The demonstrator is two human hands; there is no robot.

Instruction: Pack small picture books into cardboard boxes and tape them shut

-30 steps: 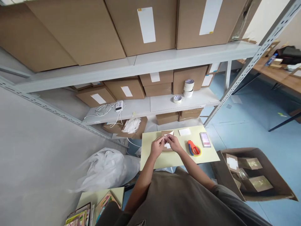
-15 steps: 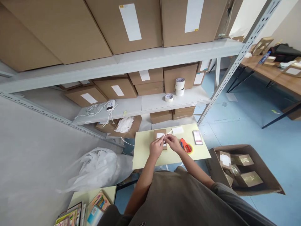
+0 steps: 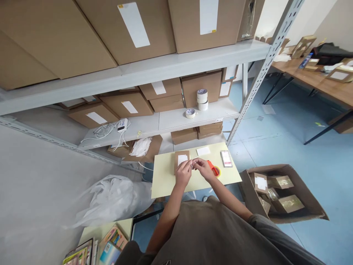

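Observation:
My left hand (image 3: 183, 173) and my right hand (image 3: 202, 168) are fingertip to fingertip above the pale yellow table (image 3: 162, 184). Both are pinched closed on something small and whitish that I cannot make out. Partly behind my left fingers lies a small cardboard box (image 3: 178, 156) with a white label (image 3: 182, 159). To the right of my right hand is an orange-red tape dispenser (image 3: 211, 167), beside a roll with a yellow rim (image 3: 217, 171). A white paper (image 3: 203, 150) lies beyond my hands, and a blurred-out flat item (image 3: 226, 159) rests near the right edge.
A large open carton (image 3: 286, 219) with several small boxes stands on the floor at right. Grey shelving (image 3: 193, 60) with cartons and tape rolls (image 3: 202, 99) rises ahead. A white plastic bag (image 3: 110, 198) and magazines (image 3: 82, 254) are at left.
The view has turned slightly right. My hands, still pinched together, have shifted a little right relative to the small box, uncovering more of its label.

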